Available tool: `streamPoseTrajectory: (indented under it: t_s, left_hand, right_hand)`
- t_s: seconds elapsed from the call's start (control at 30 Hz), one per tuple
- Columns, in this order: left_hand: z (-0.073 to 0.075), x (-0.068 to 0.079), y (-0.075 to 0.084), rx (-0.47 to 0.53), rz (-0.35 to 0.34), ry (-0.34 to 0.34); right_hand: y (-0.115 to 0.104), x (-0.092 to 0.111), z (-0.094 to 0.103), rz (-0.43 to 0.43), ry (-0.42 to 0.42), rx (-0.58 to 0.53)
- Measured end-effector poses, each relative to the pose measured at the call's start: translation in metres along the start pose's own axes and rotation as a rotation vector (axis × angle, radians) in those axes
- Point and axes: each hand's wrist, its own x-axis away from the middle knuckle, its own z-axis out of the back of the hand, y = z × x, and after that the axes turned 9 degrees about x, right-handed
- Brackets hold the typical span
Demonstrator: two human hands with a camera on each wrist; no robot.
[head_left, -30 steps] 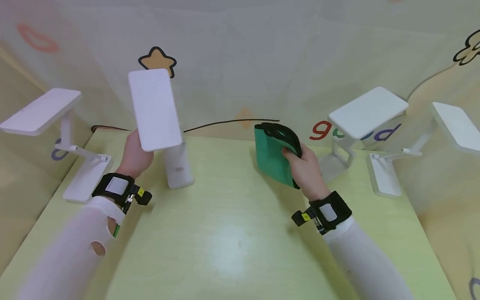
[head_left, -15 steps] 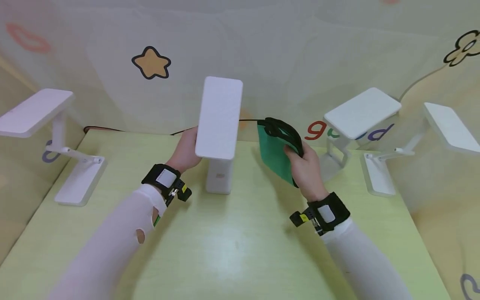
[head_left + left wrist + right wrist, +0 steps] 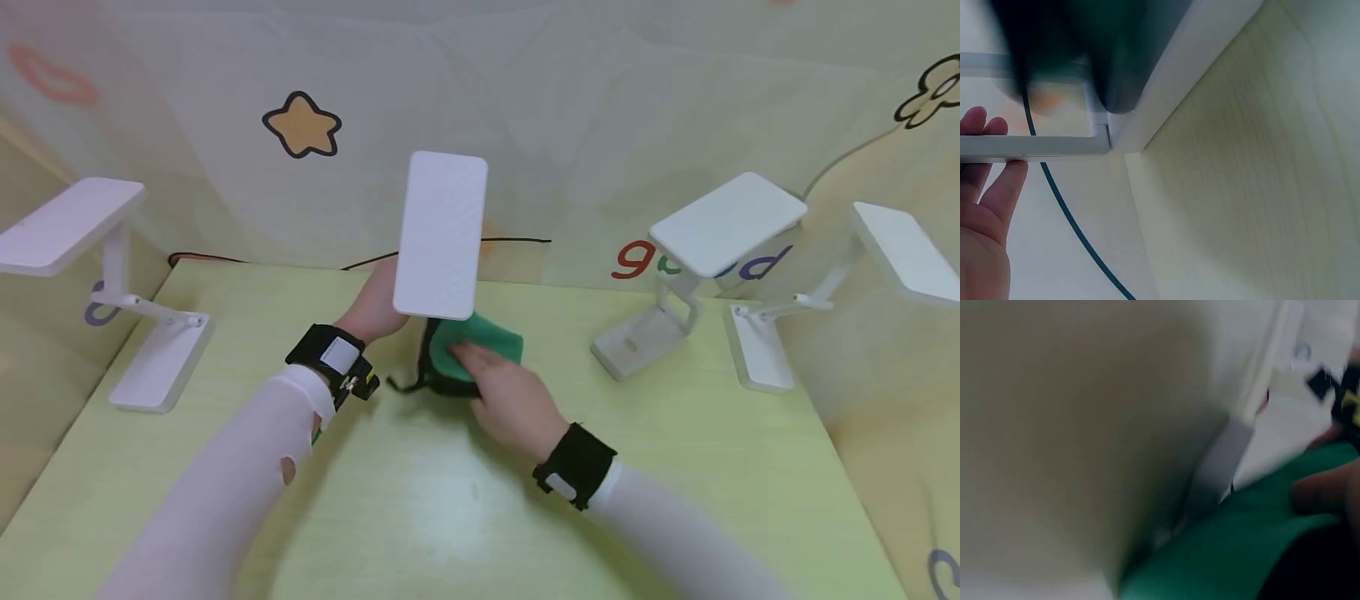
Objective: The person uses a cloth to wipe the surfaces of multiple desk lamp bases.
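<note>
In the head view a white folding desk lamp point(image 3: 440, 235) stands at the back middle of the table. My left hand point(image 3: 373, 305) grips its arm from the left, partly hidden behind the lamp head. The left wrist view shows thumb and fingers on either side of the lamp's thin white arm point(image 3: 1041, 145). My right hand point(image 3: 519, 407) holds a folded green cloth point(image 3: 495, 337) with black edging over the lamp's base, below the head. A black strap end trails to the left. The cloth hides the base, and the right wrist view of the green cloth point(image 3: 1222, 556) is blurred.
Another white lamp point(image 3: 71, 225) stands at the left edge. Two more are on the right, one lamp point(image 3: 727, 225) nearer and one lamp point(image 3: 911, 250) by the side wall. A thin black cable point(image 3: 517, 240) runs along the back wall.
My left hand brought the lamp rightward to the middle, where it now stays. The right hand carried the green cloth left and down from the right side to the lamp's base.
</note>
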Motion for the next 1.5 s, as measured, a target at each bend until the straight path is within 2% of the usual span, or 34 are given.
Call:
streamPoseTrajectory:
  t_s: [0.1,0.2,0.37,0.47,0.57,0.73,0.87,1.07,1.13,1.23,1.37,1.5]
  left_hand:
    - [0.0,0.001,-0.001,0.023,0.0,-0.01]
    - [0.0,0.001,-0.001,0.042,0.005,-0.014]
    - [0.001,0.001,0.0,0.034,0.003,-0.022]
    - [0.0,0.001,-0.001,0.038,0.007,-0.024]
    - [-0.005,0.001,-0.003,0.045,0.006,-0.017]
    - [-0.008,0.002,-0.004,0.054,0.007,0.017]
    - [-0.006,0.002,-0.001,0.031,0.01,0.022]
    - [-0.005,0.001,0.001,-0.031,0.018,0.007]
    - [-0.005,0.001,0.001,-0.027,0.014,0.007]
    - [-0.005,0.001,0.001,-0.017,-0.001,0.007]
    - [-0.004,0.001,0.0,-0.017,-0.013,-0.008]
    - [-0.002,0.002,-0.001,-0.011,-0.017,-0.02]
  right_hand:
    - [-0.02,0.001,-0.016,0.13,-0.024,0.147]
    - [-0.029,-0.003,-0.023,0.171,0.004,0.222]
    - [-0.026,-0.028,-0.025,0.16,-0.005,0.204]
    - [-0.018,-0.047,-0.027,0.12,-0.013,0.171]
    - [-0.009,-0.056,-0.029,0.094,-0.002,0.141]
    - [-0.008,-0.048,-0.03,0.114,0.009,0.194]
    - [-0.019,-0.031,-0.023,0.118,-0.067,0.248]
    - [-0.037,-0.017,-0.017,0.263,-0.157,0.319]
    - [-0.036,-0.021,-0.019,0.285,-0.15,0.319]
    - [-0.028,-0.036,-0.023,0.27,-0.115,0.292]
    - [-0.012,-0.056,-0.028,0.18,-0.063,0.16]
    - [-0.005,-0.062,-0.03,0.126,-0.049,0.078]
